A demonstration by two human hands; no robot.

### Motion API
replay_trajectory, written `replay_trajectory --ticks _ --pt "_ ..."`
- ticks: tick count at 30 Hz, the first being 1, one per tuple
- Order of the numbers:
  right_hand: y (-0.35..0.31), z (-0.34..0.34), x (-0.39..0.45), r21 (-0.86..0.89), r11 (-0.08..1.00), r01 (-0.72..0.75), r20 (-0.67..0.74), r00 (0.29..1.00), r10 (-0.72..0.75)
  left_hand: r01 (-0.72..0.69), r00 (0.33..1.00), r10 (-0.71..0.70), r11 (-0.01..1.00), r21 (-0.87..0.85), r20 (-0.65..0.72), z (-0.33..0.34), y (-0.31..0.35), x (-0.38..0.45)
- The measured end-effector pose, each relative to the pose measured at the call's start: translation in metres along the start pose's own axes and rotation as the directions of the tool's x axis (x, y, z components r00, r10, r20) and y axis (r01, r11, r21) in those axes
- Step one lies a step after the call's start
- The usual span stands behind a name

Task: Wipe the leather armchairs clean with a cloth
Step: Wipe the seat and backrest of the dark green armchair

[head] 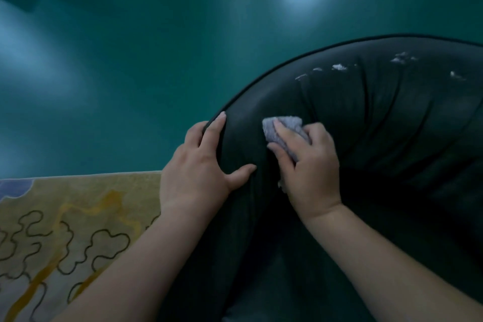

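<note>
A dark leather armchair [379, 117] with a rounded, piped edge fills the right and lower part of the view. My right hand [308, 162] grips a bunched grey cloth [283, 125] and presses it against the leather near the left curve. My left hand [203, 167] rests on the chair's rim, fingers over the piping and thumb spread on the leather. White worn patches [339, 67] run along the upper edge of the cushion.
A glossy green floor [156, 47] lies beyond the chair, with a bright light reflection at the top right. A yellowish rug [65, 230] with dark squiggly outlines covers the lower left, next to the chair.
</note>
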State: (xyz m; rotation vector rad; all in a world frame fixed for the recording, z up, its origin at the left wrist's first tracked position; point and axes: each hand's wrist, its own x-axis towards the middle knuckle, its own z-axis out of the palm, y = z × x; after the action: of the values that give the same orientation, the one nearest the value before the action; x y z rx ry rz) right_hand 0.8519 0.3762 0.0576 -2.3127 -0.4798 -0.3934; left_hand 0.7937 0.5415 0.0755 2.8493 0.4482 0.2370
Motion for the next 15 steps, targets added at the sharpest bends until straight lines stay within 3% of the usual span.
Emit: replay_trajectory --ticks 5,9,15 --pt "-0.004 -0.005 0.035 0.007 1.0 0.025 -0.142 0.99 -0.024 0.004 1.0 -0.004 1.0 0.015 0.0 0.003 -0.001 0.0" --pt "-0.016 0.007 0.04 0.015 0.998 -0.056 0.039 0.998 0.055 0.002 1.0 -0.002 1.0 0.006 -0.001 0.004 -0.002 0.002" --pt "-0.01 0.001 0.002 0.017 0.994 -0.106 0.067 0.992 0.104 -0.006 1.0 0.006 1.0 -0.001 0.002 0.005 -0.003 0.002"
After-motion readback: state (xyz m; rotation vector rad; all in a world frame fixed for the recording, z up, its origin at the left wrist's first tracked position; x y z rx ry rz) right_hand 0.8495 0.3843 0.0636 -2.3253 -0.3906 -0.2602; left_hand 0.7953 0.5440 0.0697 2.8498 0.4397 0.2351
